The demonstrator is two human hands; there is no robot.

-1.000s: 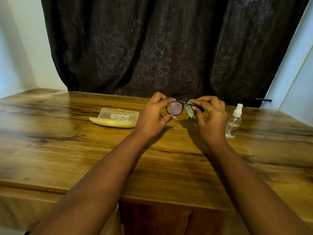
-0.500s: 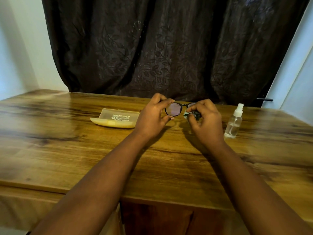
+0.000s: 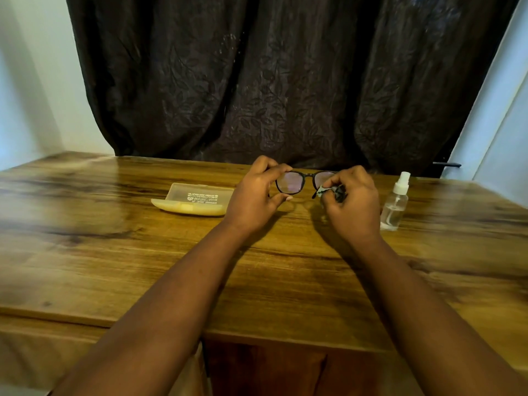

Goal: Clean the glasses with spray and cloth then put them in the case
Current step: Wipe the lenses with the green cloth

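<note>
Glasses (image 3: 297, 182) with a thin dark frame and rounded, faintly purple-tinted lenses hang just above the wooden surface (image 3: 143, 252), held between my two hands. I see my left hand (image 3: 254, 198) pinching the left lens rim, forefinger curled over the top and thumb under the bottom edge. My right hand (image 3: 353, 204) has its fingers (image 3: 333, 182) curled round a small crumpled cloth (image 3: 328, 191), pale grey-green with a darker bunch beside it, pressed against the lower part of the right lens. The surface is glossy brown wood-grain laminate with dark streaks, and a darker panel shows beneath its near edge. A case (image 3: 195, 199) lies on it to the left of my left hand, well apart from the glasses: a long, rounded, translucent yellowish plastic shell, open, with its printed lid tipped back. A spray bottle (image 3: 395, 204) stands upright just beside my right hand, a small clear plastic cylinder with a white nozzle and clear liquid inside. A dark curtain (image 3: 271, 81) with an embossed leaf pattern hangs in heavy folds behind, between pale walls. Compared with a second ago, the cloth has slid down from the lens top and bunched tighter under my fingers, so more of the right lens shows; the left hand, the case and the bottle have kept their places.
</note>
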